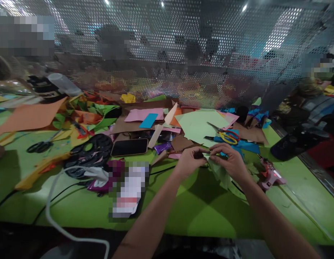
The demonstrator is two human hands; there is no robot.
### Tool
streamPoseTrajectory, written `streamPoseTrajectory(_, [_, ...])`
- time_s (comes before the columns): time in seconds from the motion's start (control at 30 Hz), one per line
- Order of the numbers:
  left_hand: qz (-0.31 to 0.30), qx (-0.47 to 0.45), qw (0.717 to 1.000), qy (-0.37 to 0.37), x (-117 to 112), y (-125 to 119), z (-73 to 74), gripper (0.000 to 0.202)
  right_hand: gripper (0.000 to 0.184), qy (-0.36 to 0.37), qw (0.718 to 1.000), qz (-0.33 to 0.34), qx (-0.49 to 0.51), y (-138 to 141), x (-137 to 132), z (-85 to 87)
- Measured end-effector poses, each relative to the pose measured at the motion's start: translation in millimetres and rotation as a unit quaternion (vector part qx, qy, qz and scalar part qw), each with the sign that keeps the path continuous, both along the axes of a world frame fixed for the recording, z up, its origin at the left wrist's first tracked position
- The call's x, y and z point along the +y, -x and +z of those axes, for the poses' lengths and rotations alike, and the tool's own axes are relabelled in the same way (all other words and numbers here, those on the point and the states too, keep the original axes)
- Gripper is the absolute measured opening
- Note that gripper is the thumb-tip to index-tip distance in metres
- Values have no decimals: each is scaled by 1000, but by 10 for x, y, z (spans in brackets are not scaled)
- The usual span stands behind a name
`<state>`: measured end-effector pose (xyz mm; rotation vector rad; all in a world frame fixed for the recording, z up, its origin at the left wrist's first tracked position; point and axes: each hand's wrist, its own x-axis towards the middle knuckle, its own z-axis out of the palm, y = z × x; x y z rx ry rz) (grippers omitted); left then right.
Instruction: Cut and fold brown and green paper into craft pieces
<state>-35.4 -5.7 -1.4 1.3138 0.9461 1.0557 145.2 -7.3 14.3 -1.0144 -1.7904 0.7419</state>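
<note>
My left hand [190, 160] and my right hand [229, 160] meet above the green table [199, 208], fingers pinched together. Between them is a thin brown strip or stick [203, 154]. A pale green piece of paper [219, 172] hangs from under my right hand. Both hands are closed on these pieces. Just beyond my right hand lie scissors with yellow and red handles [226, 136] on a light green sheet [199, 124].
Coloured paper scraps cover the table's far half. A dark phone [129, 147] lies left of my hands, beside a black round tray [90, 153]. Black scissors [40, 145] sit far left. A pink glue gun [270, 174] lies right. A perforated metal screen [183, 54] stands behind.
</note>
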Motion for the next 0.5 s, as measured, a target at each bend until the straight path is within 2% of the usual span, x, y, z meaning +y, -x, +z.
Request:
streamPoseTrajectory(0.13, [2, -33, 999, 11, 15, 6, -6, 27, 13, 0, 1000, -13, -9, -12, 20, -41])
streamPoseTrajectory(0.5, [25, -15, 1000, -13, -12, -27, 0, 20, 11, 5, 998, -19, -52, -13, 6, -60])
